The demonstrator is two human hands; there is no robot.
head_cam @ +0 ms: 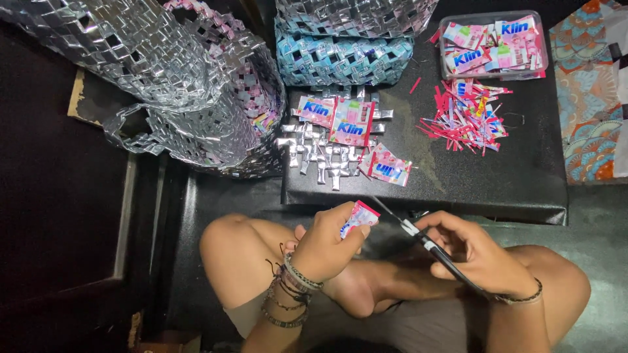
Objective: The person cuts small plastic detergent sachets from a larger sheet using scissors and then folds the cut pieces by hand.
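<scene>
My left hand pinches a small pink and white sachet wrapper above my crossed legs. My right hand grips black-handled scissors, whose blades point up-left toward the wrapper's edge. Both hands hover just in front of a low black table. On that table lie several flat pink sachet wrappers and a patch of folded silver woven strips.
A clear plastic tub of wrappers stands at the table's back right, with a heap of thin red and pink trimmings before it. A blue woven bag and silver woven baskets sit behind and left. Patterned fabric lies at right.
</scene>
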